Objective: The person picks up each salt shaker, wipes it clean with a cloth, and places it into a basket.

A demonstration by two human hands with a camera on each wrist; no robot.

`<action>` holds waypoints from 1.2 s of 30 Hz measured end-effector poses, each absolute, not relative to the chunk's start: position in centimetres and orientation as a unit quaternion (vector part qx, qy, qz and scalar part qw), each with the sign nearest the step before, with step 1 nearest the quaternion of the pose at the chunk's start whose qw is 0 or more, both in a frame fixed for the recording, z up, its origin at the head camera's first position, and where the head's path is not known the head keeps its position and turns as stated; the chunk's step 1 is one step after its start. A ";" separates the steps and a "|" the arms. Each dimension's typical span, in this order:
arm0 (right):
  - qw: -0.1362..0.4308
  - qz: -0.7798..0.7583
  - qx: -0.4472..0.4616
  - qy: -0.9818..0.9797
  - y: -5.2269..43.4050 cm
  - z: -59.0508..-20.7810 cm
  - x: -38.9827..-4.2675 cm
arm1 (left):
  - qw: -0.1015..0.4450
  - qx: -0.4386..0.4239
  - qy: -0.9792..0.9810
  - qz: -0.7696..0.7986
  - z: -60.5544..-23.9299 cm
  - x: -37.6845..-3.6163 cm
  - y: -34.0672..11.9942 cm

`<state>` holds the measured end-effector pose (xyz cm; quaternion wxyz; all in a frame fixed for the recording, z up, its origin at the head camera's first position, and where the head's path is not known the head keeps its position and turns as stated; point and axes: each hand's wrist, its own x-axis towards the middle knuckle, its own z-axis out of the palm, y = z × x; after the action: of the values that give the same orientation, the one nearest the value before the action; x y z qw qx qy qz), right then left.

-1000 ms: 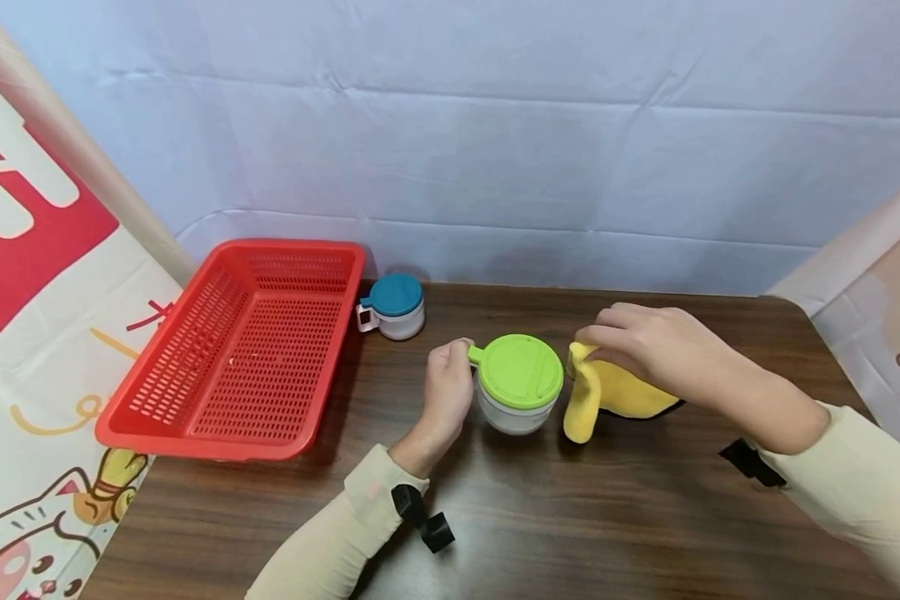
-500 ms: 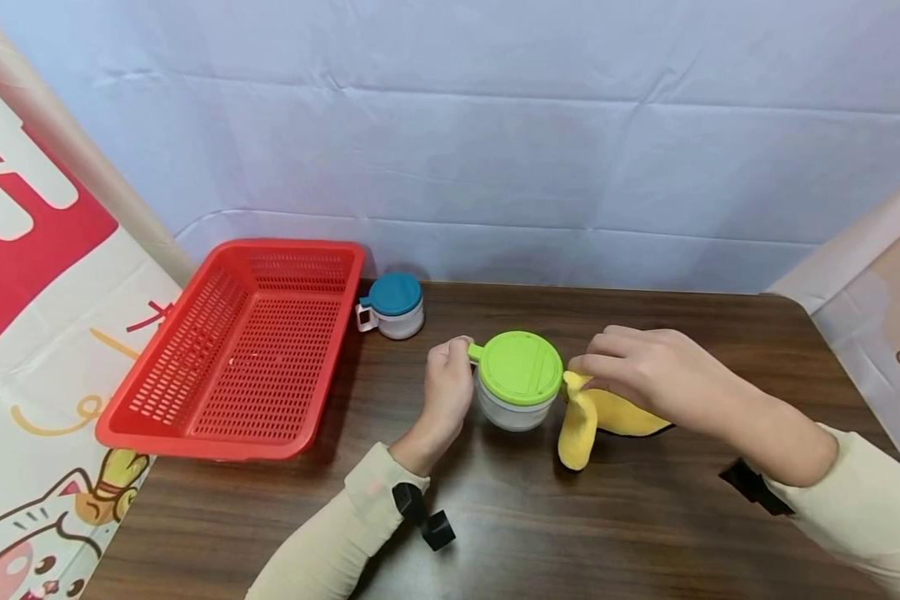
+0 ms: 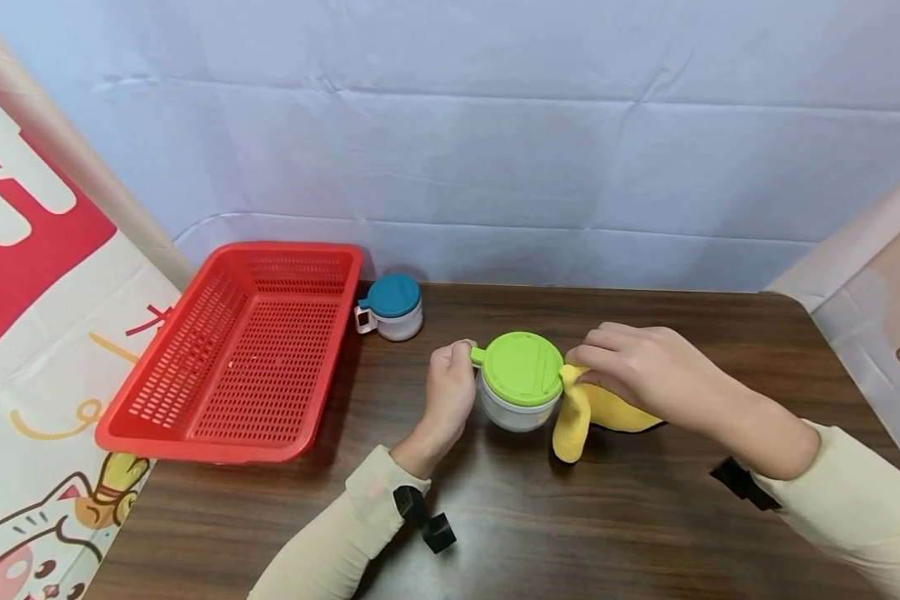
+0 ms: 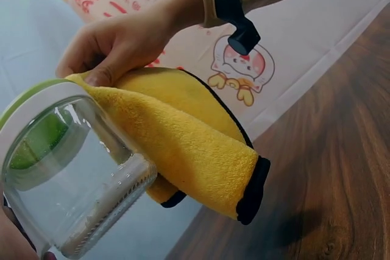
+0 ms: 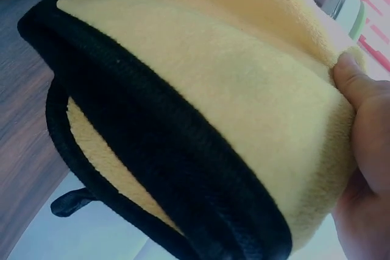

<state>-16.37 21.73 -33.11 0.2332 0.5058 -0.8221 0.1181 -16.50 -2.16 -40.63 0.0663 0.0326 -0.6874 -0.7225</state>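
My left hand grips the handle of a clear jar with a bright green lid, held up over the table. A yellow cloth with black edging hangs from my right hand, pinched between thumb and fingers. In the left wrist view the cloth lies against the side of the jar, right at the lid's rim. The right wrist view shows the cloth folded over, its black border and a small loop hanging down, with the thumb pressing on it.
A red plastic basket with slotted walls stands at the left of the wooden table. Beside it, near the back edge, is a smaller jar with a blue lid and white handle. A pale cloth backdrop rises behind.
My right hand has moved down and slightly left with the yellow cloth, bringing it against the green-lidded jar. My left hand and the jar have hardly moved.
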 end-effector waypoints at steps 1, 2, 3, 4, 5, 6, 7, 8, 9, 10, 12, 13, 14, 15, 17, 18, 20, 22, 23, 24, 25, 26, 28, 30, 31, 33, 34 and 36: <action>0.233 0.118 0.505 -0.823 21.7 -33.1 -16.4 | 0.067 0.033 -0.689 -0.721 -40.6 -16.5 -2.2; 0.232 0.119 0.504 -0.823 21.7 -33.1 -16.4 | 0.067 0.034 -0.690 -0.720 -40.6 -16.5 -2.2; 0.234 0.121 0.504 -0.823 21.6 -33.1 -16.5 | 0.068 0.035 -0.691 -0.718 -40.7 -16.6 -2.2; 0.235 0.123 0.503 -0.822 21.6 -33.1 -16.5 | 0.068 0.036 -0.693 -0.717 -40.6 -16.6 -2.3; 0.236 0.124 0.502 -0.823 21.6 -33.2 -16.6 | 0.068 0.037 -0.696 -0.714 -40.6 -16.6 -2.3; 0.236 0.125 0.501 -0.823 21.6 -33.2 -16.7 | 0.068 0.038 -0.698 -0.712 -40.6 -16.5 -2.3; 0.236 0.126 0.500 -0.824 21.7 -33.2 -16.7 | 0.067 0.039 -0.699 -0.711 -40.5 -16.5 -2.2; 0.235 0.127 0.499 -0.824 21.7 -33.3 -16.8 | 0.068 0.038 -0.699 -0.711 -40.5 -16.5 -2.2; 0.235 0.128 0.498 -0.825 21.8 -33.3 -17.0 | 0.067 0.037 -0.700 -0.710 -40.6 -16.5 -2.2; 0.234 0.127 0.497 -0.826 21.8 -33.4 -17.1 | 0.068 0.037 -0.701 -0.709 -40.6 -16.4 -2.1; 0.232 0.126 0.497 -0.827 22.0 -33.4 -17.3 | 0.067 0.035 -0.701 -0.709 -40.7 -16.4 -2.0; 0.232 0.126 0.496 -0.827 22.0 -33.4 -17.4 | 0.066 0.034 -0.700 -0.711 -40.7 -16.4 -1.9; 0.231 0.126 0.496 -0.828 22.0 -33.5 -17.5 | 0.067 0.034 -0.700 -0.711 -40.7 -16.4 -1.9; 0.231 0.127 0.495 -0.828 22.0 -33.5 -17.7 | 0.067 0.035 -0.699 -0.712 -40.7 -16.3 -1.9; 0.230 0.130 0.494 -0.828 22.0 -33.5 -17.9 | 0.067 0.036 -0.697 -0.714 -40.7 -16.3 -1.8; 0.230 0.131 0.493 -0.829 21.9 -33.5 -18.0 | 0.067 0.038 -0.695 -0.714 -40.7 -16.3 -1.8; 0.230 0.132 0.492 -0.829 21.8 -33.5 -18.1 | 0.067 0.040 -0.693 -0.717 -40.6 -16.3 -1.9; 0.232 0.132 0.492 -0.829 21.6 -33.5 -18.2 | 0.065 0.041 -0.691 -0.718 -40.5 -16.3 -1.9; 0.232 0.131 0.491 -0.830 21.5 -33.5 -18.3 | 0.064 0.043 -0.691 -0.719 -40.5 -16.3 -1.9; 0.232 0.130 0.490 -0.830 21.5 -33.5 -18.3 | 0.064 0.044 -0.691 -0.719 -40.5 -16.3 -2.0; 0.232 0.129 0.488 -0.831 21.4 -33.5 -18.4 | 0.063 0.045 -0.690 -0.719 -40.5 -16.4 -2.0; 0.233 0.129 0.487 -0.832 21.3 -33.4 -18.4 | 0.062 0.045 -0.690 -0.719 -40.5 -16.4 -2.0; 0.233 0.128 0.484 -0.834 21.3 -33.5 -18.4 | 0.062 0.046 -0.690 -0.719 -40.5 -16.4 -2.0; 0.233 0.127 0.482 -0.835 21.2 -33.5 -18.5 | 0.062 0.045 -0.689 -0.721 -40.5 -16.4 -2.0; 0.234 0.126 0.481 -0.835 21.2 -33.5 -18.5 | 0.063 0.043 -0.688 -0.722 -40.5 -16.3 -2.0; 0.235 0.124 0.480 -0.836 21.1 -33.5 -18.6 | 0.063 0.041 -0.687 -0.723 -40.4 -16.3 -1.9; 0.236 0.124 0.480 -0.836 21.1 -33.5 -18.6 | 0.064 0.041 -0.687 -0.723 -40.4 -16.2 -1.9; 0.237 0.123 0.479 -0.836 21.0 -33.5 -18.7 | 0.065 0.039 -0.686 -0.724 -40.4 -16.2 -1.8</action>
<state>-18.67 20.99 -33.53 0.2374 0.4786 -0.8363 0.1233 -16.22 -1.84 -40.40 0.0652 0.0388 -0.6859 -0.7238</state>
